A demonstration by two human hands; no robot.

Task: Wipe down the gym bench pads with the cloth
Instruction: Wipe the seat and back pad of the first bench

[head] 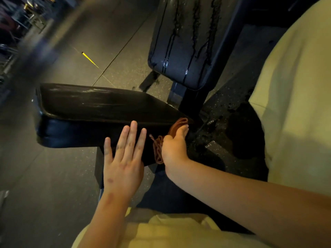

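Observation:
The black seat pad [93, 108] of the gym bench lies across the middle of the view, its top streaked with wet smears. Behind it the tilted back pad [180, 51] carries dark runs of liquid. My left hand [123, 158] lies flat with straight fingers against the near side of the seat pad. Just to its right, my right hand [174, 147] grips a bunched orange-brown cloth [176, 127] and presses it against the narrow end of the seat pad, near the frame.
The dark metal bench frame [193, 102] rises between the pads. Wet patches darken the speckled rubber floor [223, 122] on the right. A yellow line [89, 59] marks the floor behind. Blurred gym equipment [16, 24] stands at the far left.

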